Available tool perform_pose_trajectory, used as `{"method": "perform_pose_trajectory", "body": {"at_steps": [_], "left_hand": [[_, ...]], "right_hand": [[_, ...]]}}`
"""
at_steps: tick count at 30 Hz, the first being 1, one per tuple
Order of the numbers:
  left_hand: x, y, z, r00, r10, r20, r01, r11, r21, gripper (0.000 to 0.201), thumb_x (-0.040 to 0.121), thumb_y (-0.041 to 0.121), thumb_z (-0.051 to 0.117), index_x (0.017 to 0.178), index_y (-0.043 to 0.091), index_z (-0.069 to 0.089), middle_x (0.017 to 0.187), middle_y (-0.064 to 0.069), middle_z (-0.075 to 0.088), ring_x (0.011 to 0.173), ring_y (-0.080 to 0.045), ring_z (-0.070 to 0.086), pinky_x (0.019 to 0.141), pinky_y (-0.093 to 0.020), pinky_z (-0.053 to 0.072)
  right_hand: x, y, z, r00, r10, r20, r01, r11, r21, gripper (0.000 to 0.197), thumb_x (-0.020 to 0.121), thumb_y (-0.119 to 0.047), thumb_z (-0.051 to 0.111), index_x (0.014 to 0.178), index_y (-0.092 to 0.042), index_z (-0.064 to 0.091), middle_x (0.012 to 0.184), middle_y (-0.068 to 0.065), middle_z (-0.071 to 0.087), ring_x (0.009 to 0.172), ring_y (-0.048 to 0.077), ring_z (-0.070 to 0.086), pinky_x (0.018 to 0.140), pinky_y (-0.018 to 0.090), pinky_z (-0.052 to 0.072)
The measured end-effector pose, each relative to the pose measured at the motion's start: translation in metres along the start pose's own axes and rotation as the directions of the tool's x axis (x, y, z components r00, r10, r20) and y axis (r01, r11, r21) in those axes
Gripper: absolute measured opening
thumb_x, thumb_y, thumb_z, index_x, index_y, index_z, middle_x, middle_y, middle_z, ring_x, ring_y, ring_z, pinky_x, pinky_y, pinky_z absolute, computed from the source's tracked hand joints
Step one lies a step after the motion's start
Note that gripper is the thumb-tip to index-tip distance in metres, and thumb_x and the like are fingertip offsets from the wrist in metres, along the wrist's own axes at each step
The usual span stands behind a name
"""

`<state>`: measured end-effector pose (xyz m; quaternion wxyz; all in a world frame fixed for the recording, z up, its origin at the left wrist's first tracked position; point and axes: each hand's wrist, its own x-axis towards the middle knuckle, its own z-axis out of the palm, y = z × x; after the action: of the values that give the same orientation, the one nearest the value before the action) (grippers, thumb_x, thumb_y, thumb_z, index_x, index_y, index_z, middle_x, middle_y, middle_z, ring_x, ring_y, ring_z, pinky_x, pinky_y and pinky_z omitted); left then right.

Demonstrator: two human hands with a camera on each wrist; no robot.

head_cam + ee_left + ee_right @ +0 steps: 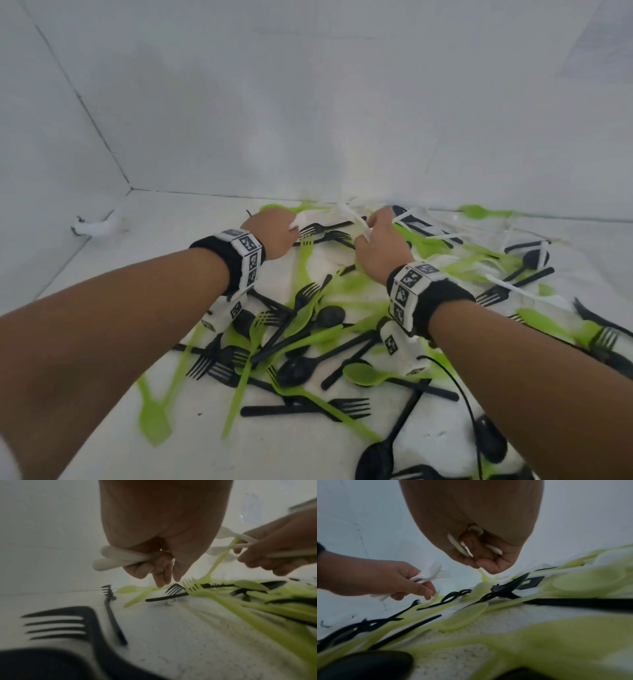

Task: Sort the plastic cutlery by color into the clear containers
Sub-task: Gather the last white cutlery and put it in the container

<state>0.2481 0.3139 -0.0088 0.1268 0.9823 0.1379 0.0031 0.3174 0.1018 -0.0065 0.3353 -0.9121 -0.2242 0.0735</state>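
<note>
A heap of green, black and white plastic cutlery [308, 329] covers the white table. My left hand [274, 233] is at the far edge of the heap and grips a bundle of white cutlery [118, 559], fork heads [436, 573] sticking out. My right hand [380, 240] is just to its right and grips several white pieces [462, 547] in its fist, fingertips down among green pieces [484, 577] and white ones by the wall. No clear container is in view.
White walls close the table at the back and left, meeting in a corner [130, 188]. A small white scrap [96, 228] lies near the left wall. A black cable [466, 401] runs from my right wrist over black spoons [489, 438].
</note>
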Motion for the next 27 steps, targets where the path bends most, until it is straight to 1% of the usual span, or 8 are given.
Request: {"method": "perform_pose_trajectory", "body": {"at_steps": [2,5,9,12,18,21,25,27], "left_hand": [[0.009,0.008,0.007,0.998,0.005,0.060,-0.013,0.991,0.136,0.023,0.105,0.029,0.044,0.104,0.011,0.058,0.114,-0.013,0.062,0.105,-0.034,0.060,0.079,-0.038,0.045],[0.016,0.018,0.014,0.997,0.006,0.074,-0.023,0.970,0.242,0.020,0.104,0.027,0.046,0.107,0.013,0.060,0.114,-0.011,0.064,0.103,-0.033,0.063,0.074,-0.037,0.044],[0.022,0.016,0.015,0.995,-0.002,0.100,-0.010,0.992,0.127,0.025,0.100,0.037,0.057,0.086,0.018,0.051,0.104,-0.008,0.062,0.098,-0.030,0.060,0.074,-0.034,0.041],[0.023,0.015,0.010,0.985,-0.012,0.173,0.011,1.000,0.008,0.025,0.092,0.037,0.071,0.082,0.019,0.058,0.094,-0.002,0.062,0.094,-0.026,0.062,0.073,-0.031,0.040],[0.007,0.016,0.008,0.981,-0.034,0.193,0.053,0.994,-0.094,0.020,0.095,0.028,0.061,0.085,0.019,0.047,0.092,-0.003,0.058,0.092,-0.027,0.058,0.077,-0.036,0.047],[-0.003,0.015,0.008,0.979,-0.014,0.201,0.042,0.990,-0.137,0.020,0.096,0.025,0.060,0.100,0.015,0.043,0.085,-0.001,0.055,0.081,-0.026,0.056,0.064,-0.034,0.042],[-0.016,0.017,-0.005,0.992,0.019,0.123,0.005,0.981,-0.192,0.035,0.096,0.026,0.060,0.126,0.019,0.044,0.088,0.004,0.058,0.078,-0.017,0.057,0.064,-0.030,0.039],[-0.022,0.018,-0.016,0.995,0.019,0.097,-0.002,0.985,-0.174,0.020,0.096,0.025,0.058,0.111,0.018,0.048,0.083,0.003,0.057,0.070,-0.013,0.053,0.059,-0.029,0.037]], "right_hand": [[0.000,0.006,-0.002,1.000,0.024,-0.004,-0.024,1.000,-0.014,0.032,0.097,-0.012,0.049,0.123,-0.009,0.031,0.072,0.004,0.053,0.060,0.022,0.052,0.051,0.030,0.032],[0.004,0.017,-0.007,0.998,0.065,0.010,-0.063,0.994,-0.094,0.038,0.098,-0.018,0.050,0.131,-0.009,0.033,0.079,0.005,0.057,0.066,0.023,0.056,0.058,0.033,0.036],[0.019,0.030,-0.016,0.993,0.088,0.079,-0.070,0.975,-0.211,0.026,0.100,-0.029,0.051,0.120,-0.013,0.055,0.100,0.005,0.059,0.105,0.032,0.061,0.077,0.031,0.038],[0.029,0.034,-0.021,0.991,0.095,0.096,-0.068,0.965,-0.254,0.038,0.099,-0.030,0.052,0.135,-0.017,0.053,0.118,0.008,0.064,0.115,0.030,0.060,0.082,0.031,0.039],[0.044,0.036,-0.021,0.987,0.112,0.114,-0.055,0.907,-0.417,0.030,0.096,-0.027,0.052,0.125,-0.022,0.057,0.103,0.005,0.064,0.085,0.028,0.057,0.073,0.032,0.045],[0.050,0.034,-0.021,0.978,0.144,0.152,-0.048,0.861,-0.507,0.023,0.096,-0.020,0.053,0.117,-0.017,0.060,0.108,0.009,0.066,0.083,0.028,0.055,0.072,0.033,0.046],[0.054,0.036,-0.024,0.974,0.134,0.185,-0.011,0.835,-0.550,0.023,0.091,-0.011,0.055,0.113,-0.015,0.057,0.111,0.009,0.063,0.091,0.030,0.057,0.073,0.034,0.046],[0.056,0.038,-0.024,0.976,0.120,0.182,0.000,0.836,-0.549,0.019,0.093,-0.012,0.053,0.112,-0.015,0.057,0.110,0.010,0.064,0.088,0.029,0.056,0.072,0.033,0.045]]}}
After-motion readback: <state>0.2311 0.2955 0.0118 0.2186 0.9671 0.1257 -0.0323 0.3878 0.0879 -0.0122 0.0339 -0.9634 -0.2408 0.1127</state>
